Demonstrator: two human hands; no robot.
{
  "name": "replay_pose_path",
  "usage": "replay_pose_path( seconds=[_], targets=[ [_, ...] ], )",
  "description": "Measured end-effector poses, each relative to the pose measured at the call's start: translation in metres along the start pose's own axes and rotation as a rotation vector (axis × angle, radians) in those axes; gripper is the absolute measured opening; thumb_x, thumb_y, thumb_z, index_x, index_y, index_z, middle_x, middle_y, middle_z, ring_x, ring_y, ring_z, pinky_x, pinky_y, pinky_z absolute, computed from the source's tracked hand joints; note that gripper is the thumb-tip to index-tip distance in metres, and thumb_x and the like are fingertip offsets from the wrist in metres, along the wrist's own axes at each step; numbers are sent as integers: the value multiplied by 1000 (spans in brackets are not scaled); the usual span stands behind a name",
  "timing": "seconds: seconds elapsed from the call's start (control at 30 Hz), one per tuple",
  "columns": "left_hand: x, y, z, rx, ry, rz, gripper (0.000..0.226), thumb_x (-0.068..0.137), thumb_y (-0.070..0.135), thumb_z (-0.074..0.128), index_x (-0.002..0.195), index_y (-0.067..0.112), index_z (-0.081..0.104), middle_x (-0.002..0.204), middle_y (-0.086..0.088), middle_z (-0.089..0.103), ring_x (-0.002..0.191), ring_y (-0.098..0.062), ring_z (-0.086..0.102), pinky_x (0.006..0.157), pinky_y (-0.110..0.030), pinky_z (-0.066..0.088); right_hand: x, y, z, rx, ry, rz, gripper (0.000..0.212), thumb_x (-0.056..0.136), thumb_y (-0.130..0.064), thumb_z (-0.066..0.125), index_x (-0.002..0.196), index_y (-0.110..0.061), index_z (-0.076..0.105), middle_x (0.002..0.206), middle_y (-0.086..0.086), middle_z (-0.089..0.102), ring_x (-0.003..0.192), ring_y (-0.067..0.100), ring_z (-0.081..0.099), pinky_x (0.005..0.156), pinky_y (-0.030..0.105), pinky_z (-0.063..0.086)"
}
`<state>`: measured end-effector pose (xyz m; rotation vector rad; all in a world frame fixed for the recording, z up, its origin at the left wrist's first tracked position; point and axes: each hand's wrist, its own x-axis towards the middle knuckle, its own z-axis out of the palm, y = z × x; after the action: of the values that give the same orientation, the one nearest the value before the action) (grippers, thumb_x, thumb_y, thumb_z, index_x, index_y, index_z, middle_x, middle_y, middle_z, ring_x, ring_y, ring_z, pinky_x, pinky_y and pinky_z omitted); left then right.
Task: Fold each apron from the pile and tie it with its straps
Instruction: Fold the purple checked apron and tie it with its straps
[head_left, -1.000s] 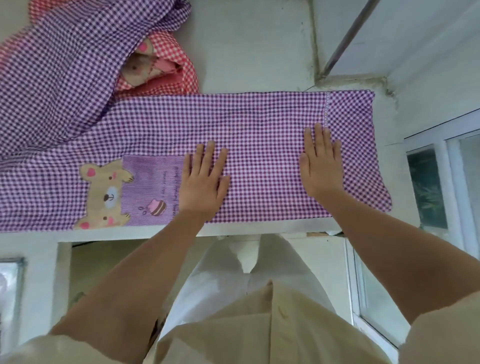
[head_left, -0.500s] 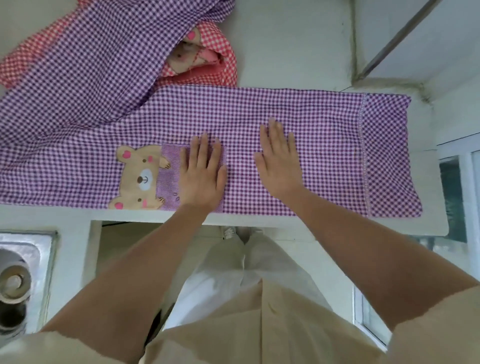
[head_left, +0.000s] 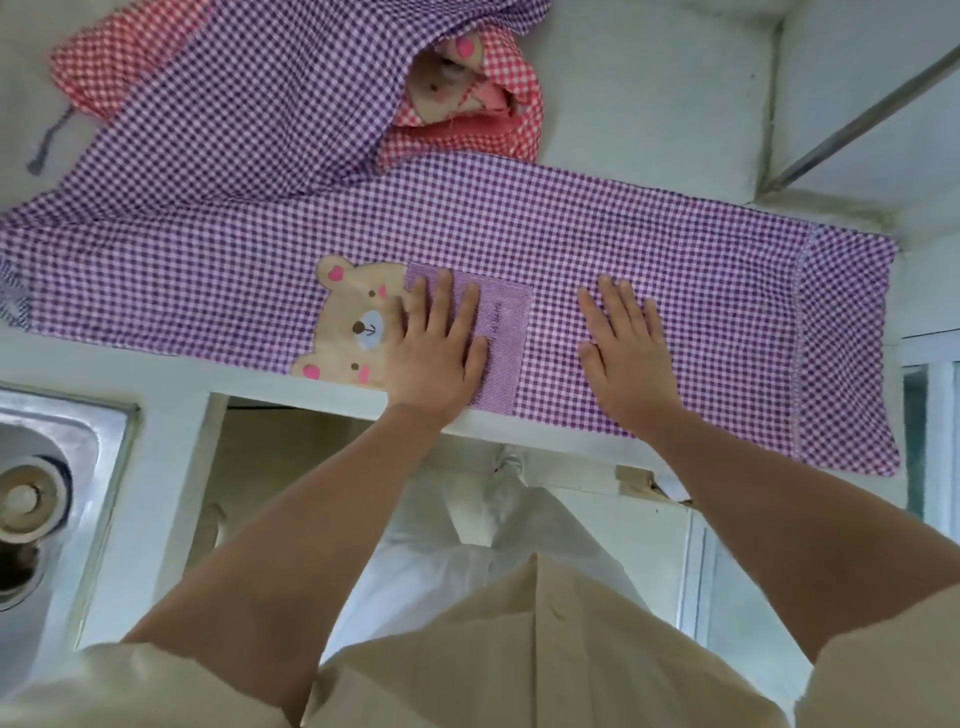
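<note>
Smoothing the purple gingham apron, left hand and right hand press flat, fingers straight, gripping nothing; even outward strokes should flatten creases best.

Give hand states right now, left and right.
Left hand: open, flat on the apron.
Right hand: open, flat on the apron.

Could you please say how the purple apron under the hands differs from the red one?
The purple apron lies flat in a long strip; the red apron sits bunched. The left hand and right hand rest on the purple apron, not the red. Both are checked.
</note>
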<state>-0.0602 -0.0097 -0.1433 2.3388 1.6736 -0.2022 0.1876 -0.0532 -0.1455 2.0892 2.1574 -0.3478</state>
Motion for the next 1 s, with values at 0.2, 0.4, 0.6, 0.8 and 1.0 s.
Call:
replay_pose_path(
  seconds=[0.2,0.4,0.6,0.8,1.0],
  targets=[
    [-3,-61,-19,-58,49,63,67,98,48,2,157,18,11,164,-8,5,151,-27,2,122,-47,1,45,-84,-17,134,134,157,62,96,-34,25,151,-7,28,160,12,24,149,27,18,122,48,11],
    [-22,-183,-12,-20,74,-156,64,99,49,4,157,25,-4,165,-5,-6,151,-24,-8,122,-49,-2,80,-190,0,87,3,-79,65,97,-42,7,158,-18,6,165,9,0,152,24,-4,123,46,0],
    [-34,-249,-13,-56,139,-265,62,101,44,17,157,20,7,164,-10,7,151,-30,2,122,-50,0,81,-192,4,67,77,-83,62,97,-39,19,155,-20,24,163,8,17,150,26,12,121,48,11],
    [-6,-241,-36,-73,220,-189,57,95,35,37,145,9,36,143,-17,40,129,-36,38,111,-52,29,128,-214,-47,538,226,142,33,97,-29,45,122,-11,58,120,4,57,102,19,56,89,37,47],
    [17,-247,-54,-49,150,-230,43,91,31,47,130,11,45,127,-16,47,113,-33,44,97,-49,39,201,-221,-112,1001,326,392,35,92,-37,54,118,-13,55,106,1,65,94,20,65,86,41,55]
  ],
)
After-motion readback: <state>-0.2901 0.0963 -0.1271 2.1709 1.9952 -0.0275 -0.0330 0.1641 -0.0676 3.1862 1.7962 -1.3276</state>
